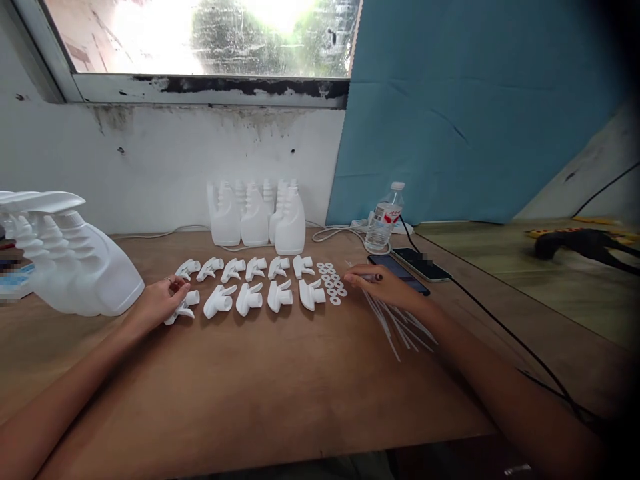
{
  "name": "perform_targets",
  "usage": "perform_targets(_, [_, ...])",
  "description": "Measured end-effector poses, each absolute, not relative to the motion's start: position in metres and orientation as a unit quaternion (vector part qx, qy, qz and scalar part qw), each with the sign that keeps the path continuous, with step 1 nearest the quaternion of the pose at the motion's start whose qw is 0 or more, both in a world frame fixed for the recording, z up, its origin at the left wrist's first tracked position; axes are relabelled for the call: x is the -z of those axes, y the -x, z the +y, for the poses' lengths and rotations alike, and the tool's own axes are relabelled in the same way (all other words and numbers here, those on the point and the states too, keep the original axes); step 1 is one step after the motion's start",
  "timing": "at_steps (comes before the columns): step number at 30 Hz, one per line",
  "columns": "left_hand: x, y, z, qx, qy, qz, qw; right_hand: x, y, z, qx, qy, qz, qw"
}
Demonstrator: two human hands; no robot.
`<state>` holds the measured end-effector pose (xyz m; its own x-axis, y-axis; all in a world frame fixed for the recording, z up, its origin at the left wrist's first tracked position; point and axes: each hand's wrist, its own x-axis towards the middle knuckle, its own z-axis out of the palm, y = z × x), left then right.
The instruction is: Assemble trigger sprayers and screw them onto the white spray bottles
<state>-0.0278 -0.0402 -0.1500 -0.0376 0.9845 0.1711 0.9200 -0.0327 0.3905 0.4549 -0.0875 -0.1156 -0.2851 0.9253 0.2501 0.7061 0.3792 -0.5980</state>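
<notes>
My left hand (163, 300) is closed at the left end of two rows of white trigger sprayer heads. Its curled fingers are at a sprayer head (186, 308) that lies turned differently from others in the front row, and partly cover it. Another sprayer head (188, 269) lies just beyond the fingertips. In my right hand (387, 285) is a dark pen (374, 277), lying across the fingers. Beside that hand's fingertips is a cluster of small white washers (335, 300). Thin white dip tubes (400, 327) lie on the table, partly under my right wrist.
White bottles (290, 223) stand against the wall, and more white bottles (95, 273) are at the left. A clear water bottle (383, 223), a cable (490, 320) and two phones (423, 264) are at the right. The brown table (260, 387) runs toward me.
</notes>
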Motion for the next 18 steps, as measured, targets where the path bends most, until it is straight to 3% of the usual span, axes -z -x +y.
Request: perform_targets(18, [0.15,0.028,-0.04,-0.198,-0.683,0.699,0.076,0.131,-0.458,-0.075,-0.204,0.532,-0.757,0.319])
